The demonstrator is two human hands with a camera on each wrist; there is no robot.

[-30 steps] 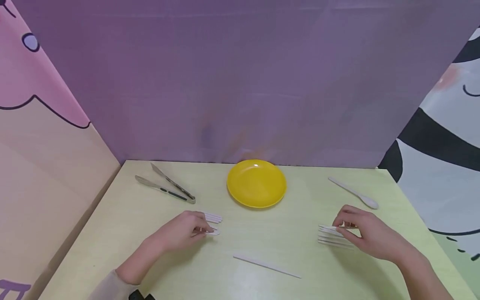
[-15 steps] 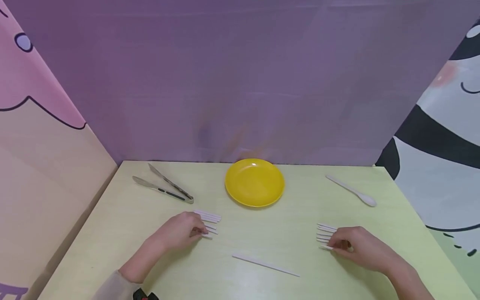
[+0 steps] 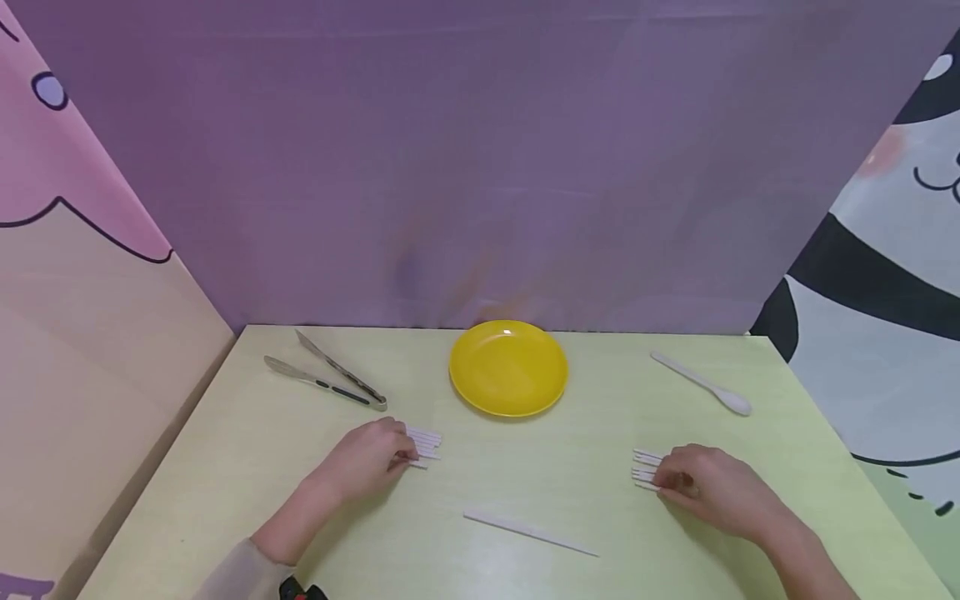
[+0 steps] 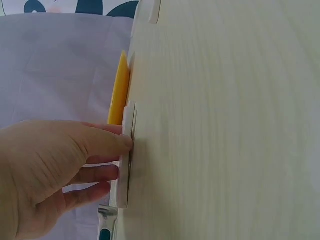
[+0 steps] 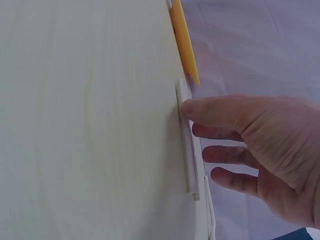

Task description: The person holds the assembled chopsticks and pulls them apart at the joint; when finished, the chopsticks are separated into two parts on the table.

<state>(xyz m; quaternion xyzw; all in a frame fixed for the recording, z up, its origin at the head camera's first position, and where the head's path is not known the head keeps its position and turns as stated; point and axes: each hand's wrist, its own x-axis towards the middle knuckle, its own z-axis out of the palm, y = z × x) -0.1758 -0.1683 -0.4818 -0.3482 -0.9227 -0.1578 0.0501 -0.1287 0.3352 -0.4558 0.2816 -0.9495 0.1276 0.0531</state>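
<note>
White chopsticks lie side by side in two rows, a left row (image 3: 426,437) and a right row (image 3: 643,467). At the left row, my left hand (image 3: 369,457) pinches the nearest chopsticks, thumb on the near side; in the left wrist view the thumb presses along a chopstick (image 4: 123,187). My right hand (image 3: 712,492) grips the near side of the right row, covering its right ends. Its thumb lies against a chopstick (image 5: 187,150) in the right wrist view, with other fingers behind. A single chopstick (image 3: 529,534) lies slanted between the hands, touched by neither.
A yellow plate (image 3: 509,368) stands at the table's back middle. Metal tongs (image 3: 330,371) lie spread at the back left, and a pale spoon (image 3: 701,383) rests at the back right. A purple backdrop (image 3: 480,167) rises behind the table.
The right hand has lowered a chopstick to the near side of its row and moved it back toward the others. The left hand's near chopsticks have also shifted closer to their row.
</note>
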